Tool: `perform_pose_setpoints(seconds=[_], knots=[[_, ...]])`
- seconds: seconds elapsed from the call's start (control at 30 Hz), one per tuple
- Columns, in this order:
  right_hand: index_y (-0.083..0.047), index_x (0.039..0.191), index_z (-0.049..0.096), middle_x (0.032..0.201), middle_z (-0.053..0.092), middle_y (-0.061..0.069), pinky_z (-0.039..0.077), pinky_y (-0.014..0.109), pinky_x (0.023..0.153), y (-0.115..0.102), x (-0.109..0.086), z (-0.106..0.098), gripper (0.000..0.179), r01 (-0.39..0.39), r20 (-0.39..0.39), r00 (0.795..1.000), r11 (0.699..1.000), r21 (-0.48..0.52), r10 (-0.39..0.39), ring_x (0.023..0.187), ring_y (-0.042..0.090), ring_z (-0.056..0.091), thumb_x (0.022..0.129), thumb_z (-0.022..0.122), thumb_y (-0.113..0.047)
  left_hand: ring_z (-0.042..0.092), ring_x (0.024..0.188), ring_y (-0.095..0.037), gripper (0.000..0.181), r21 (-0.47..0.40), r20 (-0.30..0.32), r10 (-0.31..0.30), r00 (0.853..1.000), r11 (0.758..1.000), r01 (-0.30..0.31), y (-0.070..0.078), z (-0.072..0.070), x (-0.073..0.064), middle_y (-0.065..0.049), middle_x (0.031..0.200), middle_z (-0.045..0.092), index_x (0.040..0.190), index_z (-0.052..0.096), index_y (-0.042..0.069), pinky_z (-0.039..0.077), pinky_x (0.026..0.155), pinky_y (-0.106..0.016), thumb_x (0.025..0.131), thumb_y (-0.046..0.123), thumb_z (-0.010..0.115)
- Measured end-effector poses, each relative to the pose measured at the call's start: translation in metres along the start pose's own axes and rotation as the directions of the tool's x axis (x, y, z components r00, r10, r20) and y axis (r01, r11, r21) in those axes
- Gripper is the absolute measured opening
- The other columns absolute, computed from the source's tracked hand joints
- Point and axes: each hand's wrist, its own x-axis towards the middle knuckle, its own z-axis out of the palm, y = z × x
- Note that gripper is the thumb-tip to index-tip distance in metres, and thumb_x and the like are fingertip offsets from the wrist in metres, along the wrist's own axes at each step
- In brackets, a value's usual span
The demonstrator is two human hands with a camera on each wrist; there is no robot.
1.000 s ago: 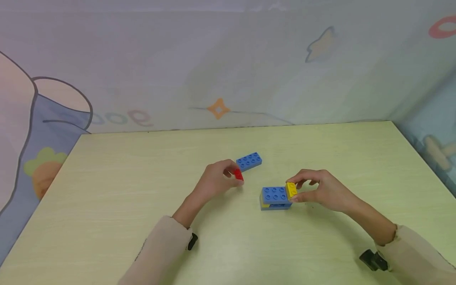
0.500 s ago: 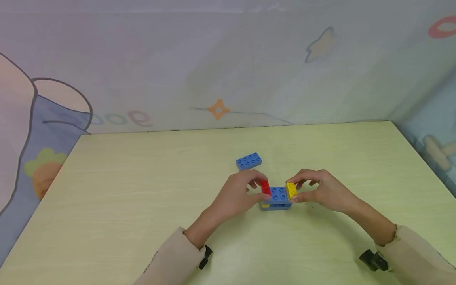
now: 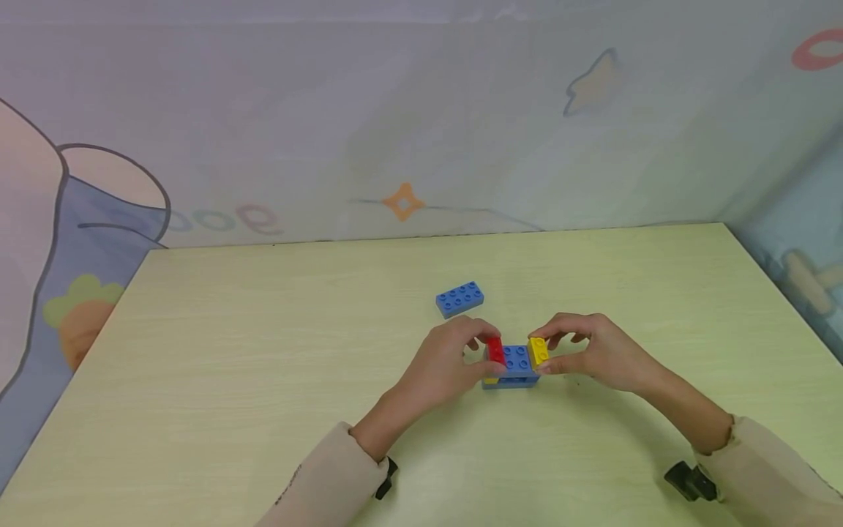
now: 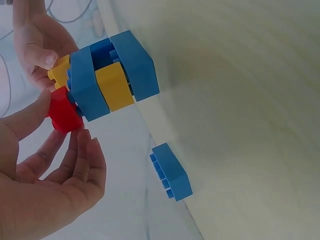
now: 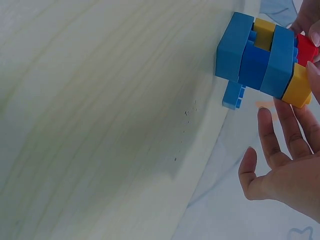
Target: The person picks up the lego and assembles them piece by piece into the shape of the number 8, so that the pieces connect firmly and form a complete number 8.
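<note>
A stack of toy building bricks stands on the table, with a long blue brick (image 3: 516, 357) on top. Below that brick come a yellow brick (image 4: 115, 86) at the left, a darker blue one (image 5: 253, 64) at the right, and another long blue brick (image 4: 135, 65) at the base. My left hand (image 3: 443, 362) pinches a small red brick (image 3: 496, 351) over the stack's left end; studs show in a narrow gap beneath it in the left wrist view. At the right end, my right hand (image 3: 609, 355) pinches a small yellow brick (image 3: 538, 351) on the top brick.
A loose blue brick (image 3: 460, 298) lies studs up behind the stack. The pale wooden table (image 3: 263, 351) ends at a printed cloth backdrop (image 3: 296, 124). Black devices (image 3: 690, 481) sit at both wrists.
My left hand has carried the red brick rightward from near the loose blue brick onto the stack's left end. My right hand stays at the yellow brick.
</note>
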Motion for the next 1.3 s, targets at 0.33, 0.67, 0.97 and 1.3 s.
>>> perform_pose_setpoints(seconds=[0.33,0.67,0.97,1.3], knots=[[-0.011,0.101,0.067,0.092,0.063,-0.004,0.037,0.043,0.076,0.0008,-0.0004,0.0007,0.029,0.007,-0.001,1.0,1.0,0.001,-0.007,0.087,0.018,0.054,0.074,0.076,-0.017,0.055,0.094,-0.019,0.03,0.002,-0.008,-0.008,1.0,1.0,0.008,0.0001,0.0019,0.0005,-0.002,0.1,0.061,0.109,0.062,0.006,0.046,0.078,-0.025,0.081,0.016,0.07],[-0.011,0.101,0.067,0.092,0.063,-0.005,0.037,0.043,0.076,0.0012,0.0002,0.0009,0.029,0.001,0.0,1.0,1.0,0.006,-0.001,0.087,0.017,0.053,0.074,0.076,-0.018,0.057,0.095,-0.019,0.03,0.016,-0.013,-0.009,1.0,1.0,0.01,0.0021,0.0023,0.001,-0.003,0.098,0.062,0.107,0.062,0.005,0.046,0.08,-0.025,0.08,0.014,0.071],[-0.011,0.101,0.067,0.092,0.063,-0.004,0.037,0.043,0.076,0.0012,0.0004,0.0008,0.029,0.005,-0.004,1.0,1.0,0.0,-0.005,0.086,0.017,0.054,0.073,0.076,-0.016,0.056,0.094,-0.02,0.03,0.052,0.009,-0.023,1.0,0.998,0.023,0.0048,0.0008,0.0026,-0.001,0.096,0.061,0.107,0.064,0.005,0.045,0.079,-0.024,0.08,0.016,0.071],[-0.011,0.101,0.067,0.092,0.064,-0.004,0.038,0.043,0.076,0.0023,0.0003,0.0016,0.03,0.014,-0.005,1.0,1.0,0.0,-0.014,0.086,0.017,0.054,0.073,0.076,-0.015,0.057,0.092,-0.021,0.03,-0.013,0.007,-0.028,1.0,1.0,0.028,0.0018,-0.0007,0.0017,-0.002,0.095,0.063,0.107,0.064,0.005,0.046,0.072,-0.022,0.08,0.015,0.071]])
